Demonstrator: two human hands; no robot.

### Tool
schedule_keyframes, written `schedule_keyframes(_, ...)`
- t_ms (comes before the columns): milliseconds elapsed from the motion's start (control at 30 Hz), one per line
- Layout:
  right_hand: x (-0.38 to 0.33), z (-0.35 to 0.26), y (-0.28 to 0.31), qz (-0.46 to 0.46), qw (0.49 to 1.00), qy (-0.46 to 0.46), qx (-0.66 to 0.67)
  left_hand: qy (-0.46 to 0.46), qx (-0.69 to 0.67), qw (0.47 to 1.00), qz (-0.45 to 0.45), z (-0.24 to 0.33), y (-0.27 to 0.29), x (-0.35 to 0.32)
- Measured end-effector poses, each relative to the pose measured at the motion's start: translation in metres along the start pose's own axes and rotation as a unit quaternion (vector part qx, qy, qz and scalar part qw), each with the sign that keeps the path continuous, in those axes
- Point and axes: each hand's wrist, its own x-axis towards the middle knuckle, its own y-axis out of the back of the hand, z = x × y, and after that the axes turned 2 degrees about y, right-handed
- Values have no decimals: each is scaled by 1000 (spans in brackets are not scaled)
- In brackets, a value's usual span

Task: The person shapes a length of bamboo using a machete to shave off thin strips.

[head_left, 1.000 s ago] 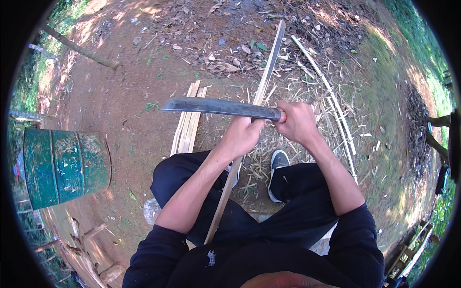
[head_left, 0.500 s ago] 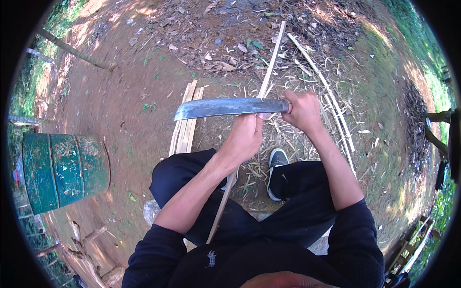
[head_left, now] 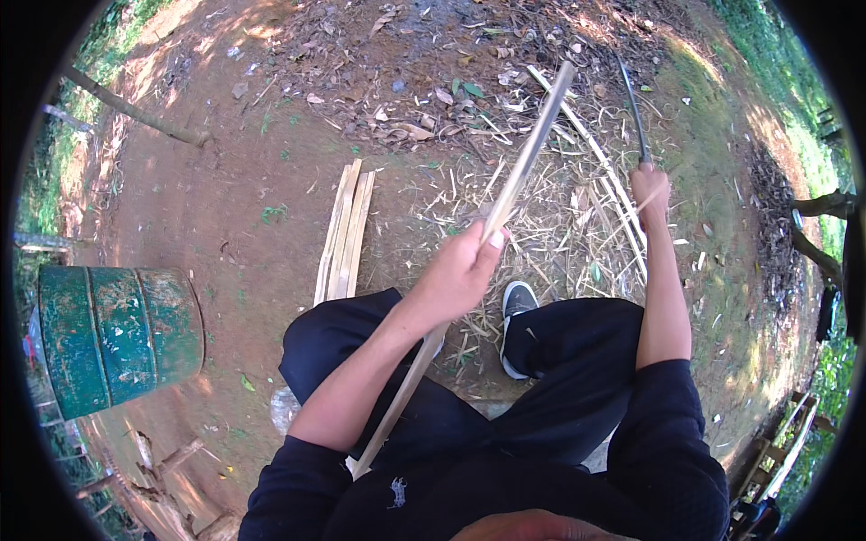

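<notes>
The person sits with dark trousers and a dark sneaker (head_left: 516, 307) planted on bare earth. The left hand (head_left: 460, 270) is closed around a long bamboo strip (head_left: 505, 203), gripping it near mid-length; the strip runs diagonally from beside the lap up and away to the right, its far end raised above the ground. The right hand (head_left: 651, 187) is held out to the right, well apart from the strip, fingers wrapped around the handle of a long knife (head_left: 633, 108) whose blade points away from the body. To the left stands a green metal drum (head_left: 113, 335). Ahead of the left knee lies a bundle of split bamboo slats (head_left: 343, 230). Beyond, bamboo shavings (head_left: 559, 216) and dry leaves cover the ground.
</notes>
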Motion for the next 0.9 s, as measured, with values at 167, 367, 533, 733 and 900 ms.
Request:
schedule_keyframes(167,-15,-9,21,-17,989,37,143,75,-186,979,-25,13,11,11)
schedule_keyframes(367,-81,-81,52,-36,959,180,215,100,-308,946,-12,11,17,12)
schedule_keyframes(533,-147,-113,59,-172,913,280,243,62,-343,934,-81,4,29,16)
schedule_keyframes(733,-172,-112,49,-186,889,349,229,141,-212,936,-241,27,41,-1)
schedule_keyframes(900,-173,-113,50,-186,891,344,232,119,-229,935,-245,13,45,-1)
